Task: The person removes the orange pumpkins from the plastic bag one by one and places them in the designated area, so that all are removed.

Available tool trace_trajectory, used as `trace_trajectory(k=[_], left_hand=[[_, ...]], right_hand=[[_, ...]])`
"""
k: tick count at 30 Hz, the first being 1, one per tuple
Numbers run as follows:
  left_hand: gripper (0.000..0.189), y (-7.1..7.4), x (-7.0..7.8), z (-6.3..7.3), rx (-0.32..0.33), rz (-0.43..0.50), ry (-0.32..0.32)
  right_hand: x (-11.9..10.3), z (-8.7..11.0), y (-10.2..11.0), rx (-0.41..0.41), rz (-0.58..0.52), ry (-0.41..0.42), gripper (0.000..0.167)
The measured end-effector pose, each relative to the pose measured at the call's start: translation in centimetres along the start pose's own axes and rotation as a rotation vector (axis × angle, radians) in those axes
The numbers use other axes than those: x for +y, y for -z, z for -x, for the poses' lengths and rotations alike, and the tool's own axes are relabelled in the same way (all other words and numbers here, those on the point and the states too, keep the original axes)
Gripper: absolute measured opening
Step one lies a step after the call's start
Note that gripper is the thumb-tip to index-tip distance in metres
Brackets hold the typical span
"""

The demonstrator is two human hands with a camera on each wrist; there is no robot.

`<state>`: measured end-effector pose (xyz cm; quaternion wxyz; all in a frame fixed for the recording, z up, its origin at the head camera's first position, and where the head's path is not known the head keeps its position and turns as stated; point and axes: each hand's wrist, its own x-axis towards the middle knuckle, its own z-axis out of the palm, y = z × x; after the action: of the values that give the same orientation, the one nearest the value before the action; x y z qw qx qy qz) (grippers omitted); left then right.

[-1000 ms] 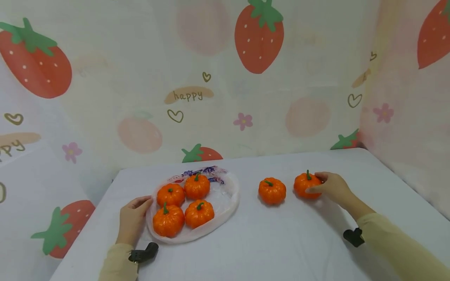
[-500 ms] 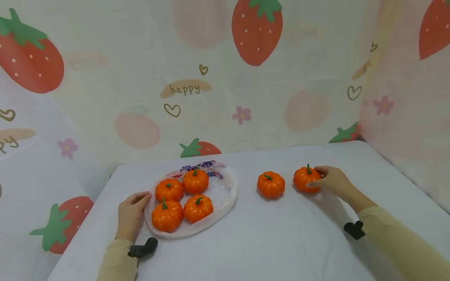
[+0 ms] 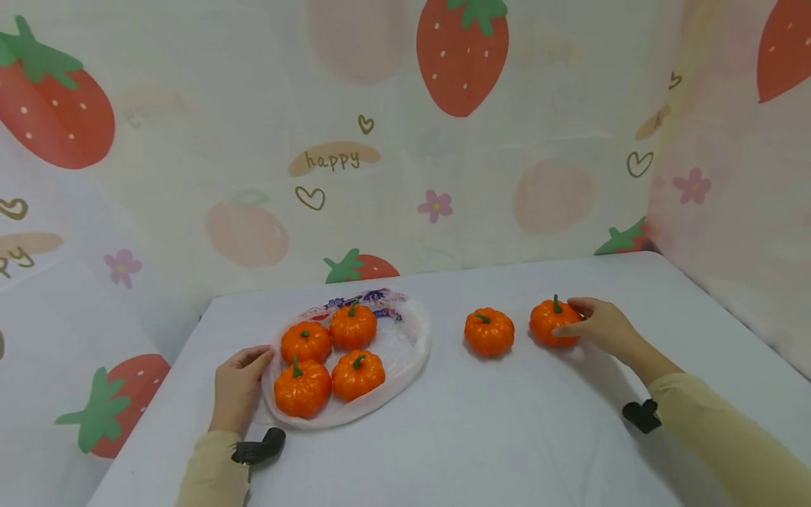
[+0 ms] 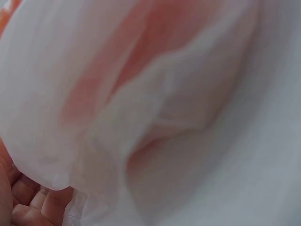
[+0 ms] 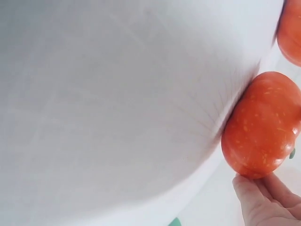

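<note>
My left hand (image 3: 237, 389) pinches the left edge of a white plastic bag (image 3: 415, 348), which lies spread open on the table. In the left wrist view the bag (image 4: 99, 141) fills most of the picture, with curled fingers (image 4: 35, 202) at its lower edge. Several small orange pumpkins with green stems, such as the front left one (image 3: 303, 389), sit inside the bag. On the right, my right hand (image 3: 607, 331) holds another pumpkin (image 3: 546, 325) by its right side, thumb in front and fingers behind. That pumpkin (image 5: 261, 127) rests on the cloth in the right wrist view.
One more pumpkin (image 3: 489, 332) stands on the white-covered table (image 3: 481, 436) between the bag and my right hand. A strawberry-print backdrop (image 3: 469, 155) rises behind the table and along its sides. Black wrist mounts (image 3: 260, 447) sit at both sleeves.
The head view has tilted slightly down, so the scene sits a little higher. Both hands keep their places on the bag and the pumpkin.
</note>
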<state>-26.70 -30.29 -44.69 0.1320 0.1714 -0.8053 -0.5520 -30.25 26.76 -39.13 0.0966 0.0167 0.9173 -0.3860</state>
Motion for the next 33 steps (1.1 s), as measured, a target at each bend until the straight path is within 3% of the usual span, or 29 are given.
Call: trace_trajectory(k=[5,9,16,26,33], left_hand=[[0.044,0.0,-0.3,0.0,0.008,-0.012,-0.004],[0.046,0.0,-0.4,0.0,-0.006,-0.002,0.001],[0.047,0.0,-0.2,0.0,-0.015,-0.018,0.000],[0.047,-0.1,-0.3,0.0,-0.031,0.002,0.006],[0.044,-0.1,-0.2,0.1,-0.001,0.027,0.011]], right_hand=[[0.1,1.0,0.1,0.061,-0.036,0.047,0.086],[-0.4,2.9,-0.3,0.125,-0.094,0.116,0.086],[-2.4,5.9,-1.7,0.208,-0.082,0.178,0.084],[-4.2,8.3,-3.8,0.106,-0.124,0.142,0.089],[-5.3,9.1,-5.5,0.048,-0.190,0.222,0.081]])
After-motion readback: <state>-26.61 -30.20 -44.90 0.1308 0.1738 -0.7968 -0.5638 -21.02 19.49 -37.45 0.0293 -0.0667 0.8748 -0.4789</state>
